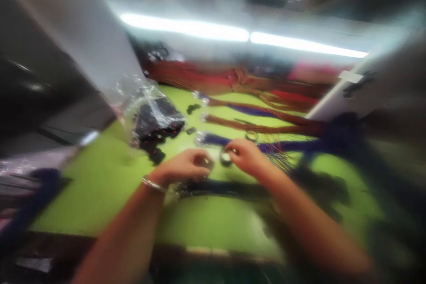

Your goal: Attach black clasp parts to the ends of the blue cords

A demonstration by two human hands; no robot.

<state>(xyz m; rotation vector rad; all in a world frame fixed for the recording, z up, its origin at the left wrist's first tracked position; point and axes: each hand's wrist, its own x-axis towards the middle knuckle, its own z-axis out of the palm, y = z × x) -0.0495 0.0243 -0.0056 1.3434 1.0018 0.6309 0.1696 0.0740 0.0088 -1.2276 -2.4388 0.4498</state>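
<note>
My right hand [244, 155] grips a small dark roll of tape [226, 158] with a pale core, held above the green tabletop. To its left, my left hand [188, 165] is curled, with thumb and index finger bent towards each other. Blur hides what lies between those fingertips. Just below both hands runs a dark bundle of wires [226, 187], with clear-looking ends near my left wrist. A blue wire bundle [216, 139] passes behind the right hand. Another tape ring [252, 136] lies flat just beyond that hand.
A clear plastic bag [156, 113] of black parts spills onto the green table [89, 186] at left. Brown wire bundles [246, 125] stretch across the middle, with more red-brown wires [199, 75] at the back. White side panels and a lit tube lamp [186, 26] frame the bench.
</note>
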